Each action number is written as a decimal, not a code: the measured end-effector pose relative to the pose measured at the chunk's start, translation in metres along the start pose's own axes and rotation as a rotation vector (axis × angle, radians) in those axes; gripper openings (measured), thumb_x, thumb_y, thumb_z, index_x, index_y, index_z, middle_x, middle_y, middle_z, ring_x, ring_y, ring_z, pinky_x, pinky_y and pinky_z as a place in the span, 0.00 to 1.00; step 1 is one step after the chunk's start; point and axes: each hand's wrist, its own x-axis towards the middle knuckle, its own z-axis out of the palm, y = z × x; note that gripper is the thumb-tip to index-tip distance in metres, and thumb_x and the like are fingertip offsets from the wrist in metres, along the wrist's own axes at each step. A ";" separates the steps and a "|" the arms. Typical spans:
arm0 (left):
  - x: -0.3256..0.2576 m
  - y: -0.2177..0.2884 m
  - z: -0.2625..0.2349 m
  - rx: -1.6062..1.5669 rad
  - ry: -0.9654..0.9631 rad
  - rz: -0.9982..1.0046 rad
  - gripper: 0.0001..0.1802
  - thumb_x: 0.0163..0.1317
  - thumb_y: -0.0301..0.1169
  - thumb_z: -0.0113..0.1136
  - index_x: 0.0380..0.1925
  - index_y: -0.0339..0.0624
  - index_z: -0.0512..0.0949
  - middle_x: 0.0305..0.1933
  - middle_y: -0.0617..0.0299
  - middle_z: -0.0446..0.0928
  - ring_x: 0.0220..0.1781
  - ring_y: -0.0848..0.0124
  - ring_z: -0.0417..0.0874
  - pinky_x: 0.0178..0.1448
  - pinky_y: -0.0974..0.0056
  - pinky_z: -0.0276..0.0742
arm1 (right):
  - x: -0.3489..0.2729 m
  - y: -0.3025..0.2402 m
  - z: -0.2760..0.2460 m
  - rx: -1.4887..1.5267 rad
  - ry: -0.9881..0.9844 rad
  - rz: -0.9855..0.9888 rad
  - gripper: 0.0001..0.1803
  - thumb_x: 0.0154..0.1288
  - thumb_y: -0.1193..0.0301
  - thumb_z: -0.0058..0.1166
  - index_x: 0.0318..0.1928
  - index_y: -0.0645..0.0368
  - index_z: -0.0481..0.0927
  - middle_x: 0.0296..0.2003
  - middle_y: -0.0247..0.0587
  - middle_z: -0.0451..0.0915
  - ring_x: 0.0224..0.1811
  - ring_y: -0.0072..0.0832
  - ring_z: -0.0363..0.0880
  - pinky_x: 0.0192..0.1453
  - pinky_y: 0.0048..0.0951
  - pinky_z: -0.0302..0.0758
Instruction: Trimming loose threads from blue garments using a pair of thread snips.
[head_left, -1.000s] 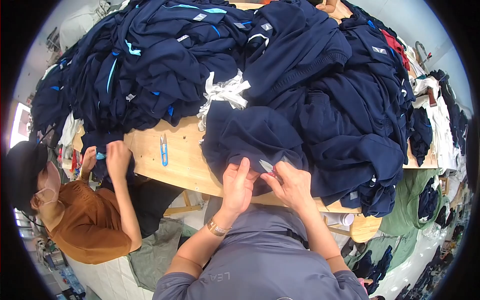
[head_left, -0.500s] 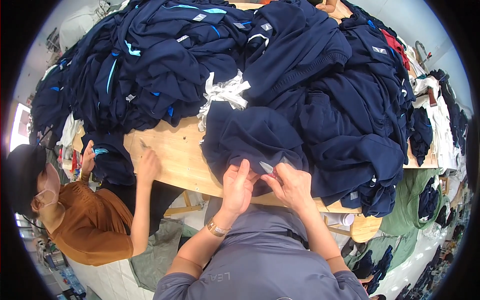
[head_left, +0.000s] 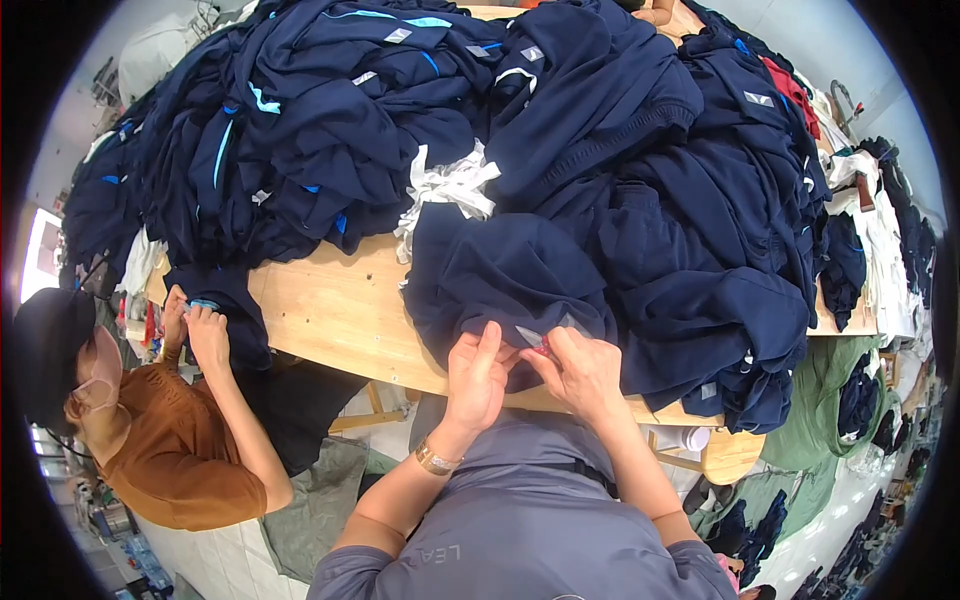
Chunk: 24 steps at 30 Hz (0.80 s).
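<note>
The right hand point(head_left: 580, 370) grips red-handled snips point(head_left: 527, 336), the left hand point(head_left: 477, 375) just beside it at the navy garment point(head_left: 500, 260) — whether pinching, I cannot tell — which spreads beyond both, so snipping should be shallow, tips angled off the fabric, with white strips point(head_left: 455, 185) farther ahead.

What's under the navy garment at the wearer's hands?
Bare wooden table shows just left of the navy garment, and white strips sit at its upper-left edge. Whatever lies directly beneath the garment is covered and cannot be seen.
</note>
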 end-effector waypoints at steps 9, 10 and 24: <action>-0.002 0.006 0.001 -0.033 -0.017 -0.039 0.14 0.70 0.37 0.43 0.36 0.42 0.76 0.39 0.59 0.79 0.42 0.70 0.80 0.52 0.61 0.74 | 0.001 0.000 0.012 0.264 0.163 -0.033 0.19 0.45 0.77 0.63 0.33 0.61 0.65 0.33 0.46 0.71 0.43 0.43 0.74 0.43 0.36 0.70; -0.002 0.006 0.000 0.005 -0.035 -0.027 0.14 0.70 0.37 0.44 0.35 0.42 0.77 0.37 0.60 0.79 0.41 0.71 0.80 0.51 0.63 0.75 | 0.006 -0.001 0.013 0.342 0.185 -0.121 0.21 0.41 0.82 0.62 0.34 0.61 0.64 0.37 0.48 0.70 0.48 0.45 0.72 0.48 0.38 0.68; 0.014 0.037 -0.001 1.269 -0.201 0.370 0.27 0.54 0.32 0.64 0.54 0.39 0.71 0.53 0.48 0.71 0.59 0.57 0.70 0.58 0.62 0.68 | 0.015 0.012 -0.006 1.504 -0.066 0.514 0.13 0.64 0.77 0.51 0.30 0.52 0.60 0.27 0.23 0.62 0.29 0.10 0.57 0.34 0.13 0.56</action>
